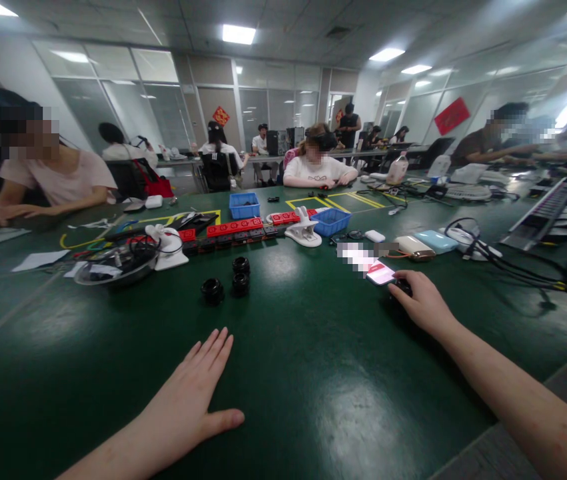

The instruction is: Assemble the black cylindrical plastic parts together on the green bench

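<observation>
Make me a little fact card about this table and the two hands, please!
Left hand: fingers spread, palm facing the shiny green tabletop
Right hand: thumb and fingers around a small black object
Beside right hand: flat rectangular phone, lit screen
Beyond left hand: three ringed black cylinders
Farther back: two blue plastic baskets, row of red-and-black blocks

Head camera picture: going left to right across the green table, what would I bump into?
White paper sheet → shiny grey round bowl → bare left hand → curvy white plastic stand → phone with a lit screen → bare right hand touching a small black object.
</observation>
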Demonstrator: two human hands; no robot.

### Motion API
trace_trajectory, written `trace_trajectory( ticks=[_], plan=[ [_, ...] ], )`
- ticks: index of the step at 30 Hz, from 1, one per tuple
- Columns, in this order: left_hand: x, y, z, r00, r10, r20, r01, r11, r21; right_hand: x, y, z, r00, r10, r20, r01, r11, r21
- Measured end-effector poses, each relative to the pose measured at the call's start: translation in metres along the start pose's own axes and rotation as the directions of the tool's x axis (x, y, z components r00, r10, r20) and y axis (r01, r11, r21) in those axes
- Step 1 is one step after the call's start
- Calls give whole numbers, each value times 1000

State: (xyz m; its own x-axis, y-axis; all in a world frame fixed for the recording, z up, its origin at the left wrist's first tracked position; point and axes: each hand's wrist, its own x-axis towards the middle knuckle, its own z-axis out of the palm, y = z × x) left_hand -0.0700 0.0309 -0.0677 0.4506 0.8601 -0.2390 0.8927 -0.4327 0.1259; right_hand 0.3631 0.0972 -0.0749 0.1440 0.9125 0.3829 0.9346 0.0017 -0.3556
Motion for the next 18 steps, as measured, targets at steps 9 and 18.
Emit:
trace_trajectory(
  ticks=[9, 18],
  plan=[
    [-2, 2, -5, 1000, -9, 6, 9, 999, -46, -4, -3, -17, 955, -16, -297, 22, 1000, 18],
    [-5, 6, -11, 1000, 18, 9, -17, 997, -82, 2, -136, -22, 902, -344, -260, 385, 914, 125]
  ],
)
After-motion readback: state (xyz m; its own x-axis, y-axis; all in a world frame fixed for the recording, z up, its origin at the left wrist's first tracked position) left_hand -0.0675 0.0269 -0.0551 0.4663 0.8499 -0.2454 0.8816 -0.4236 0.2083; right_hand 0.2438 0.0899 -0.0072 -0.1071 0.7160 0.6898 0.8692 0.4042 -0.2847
